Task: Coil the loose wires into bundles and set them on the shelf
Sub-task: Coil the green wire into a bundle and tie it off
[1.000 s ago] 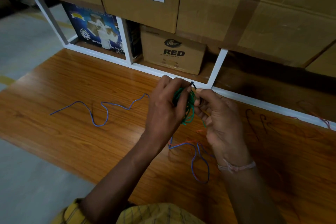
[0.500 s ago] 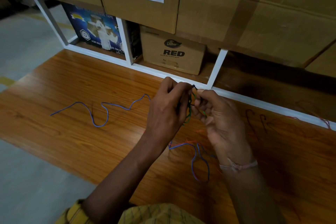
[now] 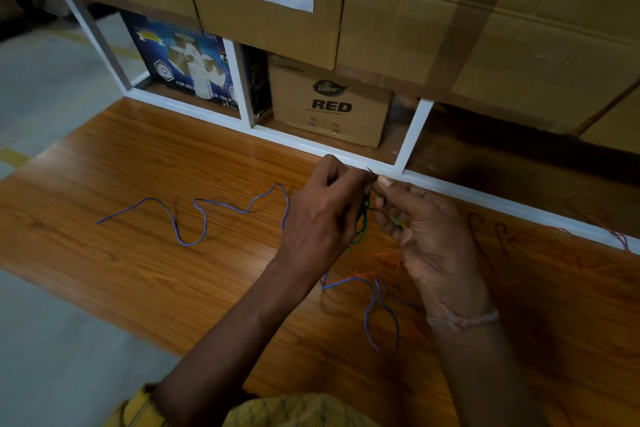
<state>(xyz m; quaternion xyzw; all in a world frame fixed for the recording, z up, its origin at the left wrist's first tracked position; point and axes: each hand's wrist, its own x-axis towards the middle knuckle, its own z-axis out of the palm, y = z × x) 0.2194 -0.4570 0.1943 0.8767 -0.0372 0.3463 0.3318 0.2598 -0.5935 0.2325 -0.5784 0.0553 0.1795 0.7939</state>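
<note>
Green wire bundle nearly tied off between 2 hands, just in front of the shelf.

Blue wire (image 3: 194,218) lies loose on the desk (image 3: 104,270) at left; the left hand (image 3: 322,218) grips the green wire bundle (image 3: 363,218), which a second ago showed as wide loops and is now squeezed thin, so the coil looks close to finished. The right hand (image 3: 426,236) pinches its free end. Orange wires (image 3: 388,260) beneath are faint, and the left hand hides the bundle's bulk. The shelf (image 3: 408,135) stands just beyond.
</note>
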